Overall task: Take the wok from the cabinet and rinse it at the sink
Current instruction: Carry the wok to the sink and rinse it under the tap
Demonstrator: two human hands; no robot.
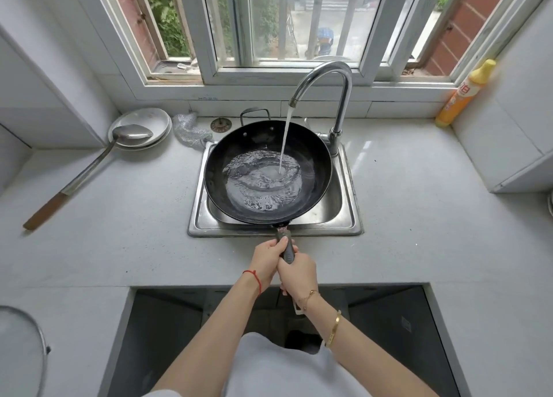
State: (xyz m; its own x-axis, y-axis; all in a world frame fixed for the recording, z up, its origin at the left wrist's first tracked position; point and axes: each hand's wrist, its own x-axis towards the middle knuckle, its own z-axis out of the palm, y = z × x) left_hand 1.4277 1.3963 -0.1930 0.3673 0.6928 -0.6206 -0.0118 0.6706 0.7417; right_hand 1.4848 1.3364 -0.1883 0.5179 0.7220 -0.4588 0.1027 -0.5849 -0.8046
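Note:
A black wok (311, 160) sits over the steel sink (350, 217), tilted a little, with a pool of rippling water in its bottom. The chrome faucet (341, 97) runs a stream of water into it. The wok's long dark handle (288, 251) points toward me over the counter's front. My left hand (266, 260) grips the handle from the left, thumb on top. My right hand (297, 275) grips it just behind, nearer to me.
At the back left stand stacked white plates (155, 118) with a long metal ladle (89, 172) lying across them. A steel scourer (190, 130) lies by the sink. An orange detergent bottle (465, 94) stands at the back right. A glass lid (24, 348) shows at the lower left.

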